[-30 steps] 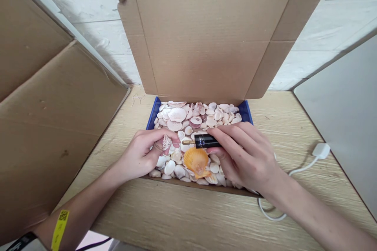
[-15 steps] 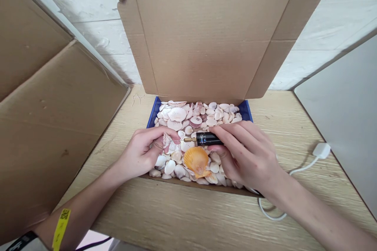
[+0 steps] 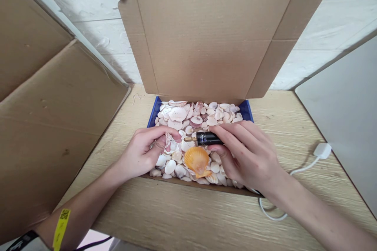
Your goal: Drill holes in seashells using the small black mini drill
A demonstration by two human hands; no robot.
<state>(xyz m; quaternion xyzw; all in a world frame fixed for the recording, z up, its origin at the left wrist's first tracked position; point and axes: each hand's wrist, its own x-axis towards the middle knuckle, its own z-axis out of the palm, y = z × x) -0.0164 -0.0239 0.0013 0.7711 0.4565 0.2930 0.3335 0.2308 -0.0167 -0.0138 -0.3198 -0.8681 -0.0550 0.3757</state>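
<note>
An open cardboard box (image 3: pixel 203 187) with a blue lining is full of several pale seashells (image 3: pixel 188 115), with one large orange scallop shell (image 3: pixel 196 160) near its front. My left hand (image 3: pixel 144 151) pinches a small pink-striped shell (image 3: pixel 168 140) between thumb and fingers over the box. My right hand (image 3: pixel 246 155) grips a small black tool (image 3: pixel 206 138) with a gold tip, which points left at that shell and almost touches it.
The box lid (image 3: pixel 212 35) stands upright behind the shells. A large cardboard panel (image 3: pixel 50 110) leans on the left. A white cable with a plug (image 3: pixel 321 151) lies on the wooden table (image 3: pixel 176 215) to the right, beside a grey panel (image 3: pixel 344 117).
The black tool's tip has moved a little left, closer to the shell in my left hand. Both hands stay over the box.
</note>
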